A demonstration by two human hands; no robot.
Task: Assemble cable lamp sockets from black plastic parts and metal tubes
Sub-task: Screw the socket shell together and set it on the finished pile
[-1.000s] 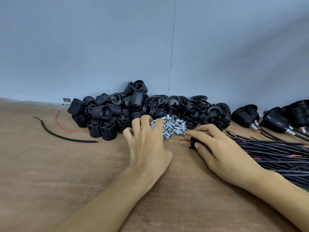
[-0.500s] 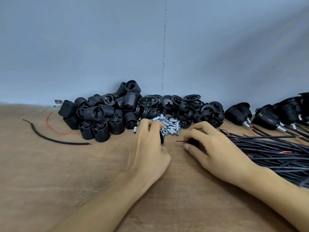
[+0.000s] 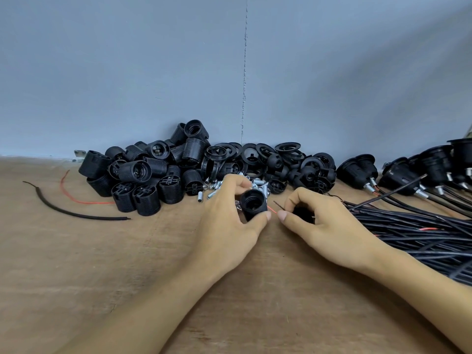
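The socket shell [image 3: 252, 204] looked light and hard.
I saw the left hand [image 3: 227, 226] pinch its sides; the right hand [image 3: 329, 231] gripped a black part [image 3: 302, 214] with thin, bendy wires [image 3: 271, 209].

Our left grip [image 3: 227, 226] pinches a black socket [image 3: 252, 204] over the surface [image 3: 76, 277]; our right grip [image 3: 332, 231] curls round a black part [image 3: 303, 215] just beside it.
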